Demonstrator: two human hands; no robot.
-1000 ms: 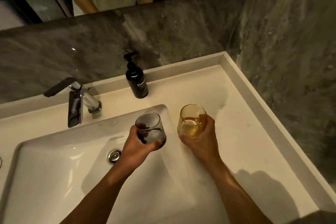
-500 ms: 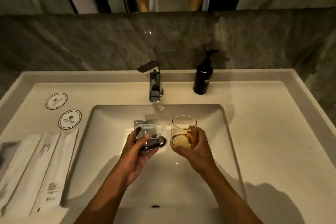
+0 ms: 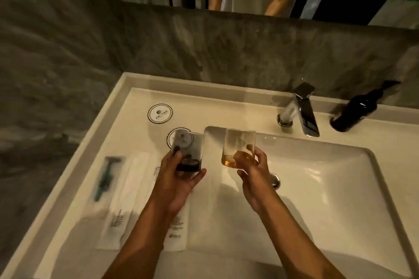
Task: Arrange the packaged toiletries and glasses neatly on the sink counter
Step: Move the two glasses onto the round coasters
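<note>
My left hand (image 3: 179,179) grips a smoky dark glass (image 3: 187,152) and holds it over the nearer round coaster (image 3: 174,137) on the left counter. My right hand (image 3: 249,165) holds an amber glass (image 3: 238,146) above the basin's left rim. A second coaster (image 3: 159,113) lies bare farther back. Nearer me, white packaged toiletries (image 3: 123,199) lie in a row on the left counter, beside a packaged green razor (image 3: 105,176). My left forearm hides part of another packet (image 3: 178,226).
The white basin (image 3: 328,188) fills the middle, with a chrome tap (image 3: 301,112) behind it and a black pump bottle (image 3: 358,111) to the tap's right. A raised counter rim (image 3: 95,131) and grey stone walls bound the left and back. A mirror hangs above.
Both hands have carried the glasses leftwards from the right counter, across the basin, to the left side. My view has swung left, bringing the coasters and packets closer.
</note>
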